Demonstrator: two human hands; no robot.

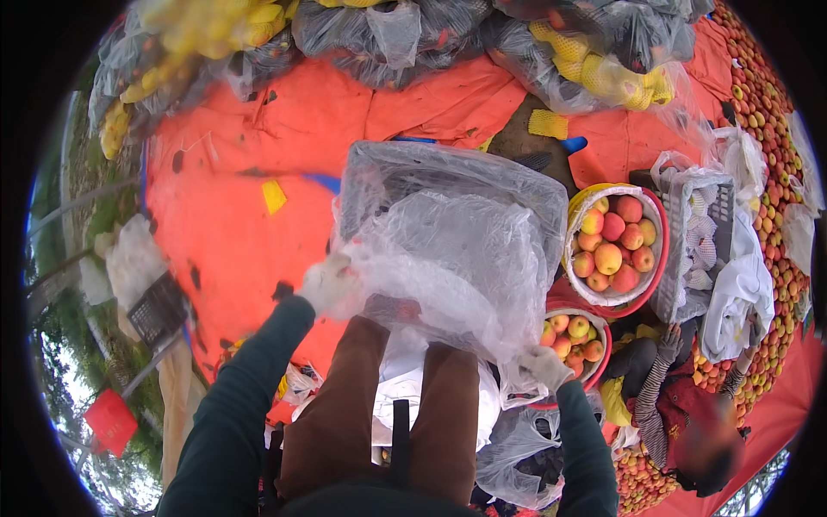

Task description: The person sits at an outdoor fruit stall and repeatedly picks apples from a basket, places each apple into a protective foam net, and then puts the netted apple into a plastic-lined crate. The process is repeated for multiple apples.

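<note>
In front of my legs stands a crate (457,164) lined with a clear plastic bag (448,250); no fruit shows inside it. The near side of the bag is pulled out over the crate's edge toward me. My left hand (332,286), in a pale glove, is closed on the bag's left part, its fingers somewhat blurred. At the bag's near right corner, my right hand (544,366), gloved too, grips the plastic. Just beside it sits a red bucket of apples (575,338). Farther right of the crate is a larger lined bucket (659,250) full of apples.
A co-worker (689,414) in striped sleeves sits at the right, by a lined crate (732,207) holding foam nets. Heaped apples (771,103) line the right rim. Bulging plastic bags (396,39) lie across the back. Orange-red sheeting (250,224) covers the ground.
</note>
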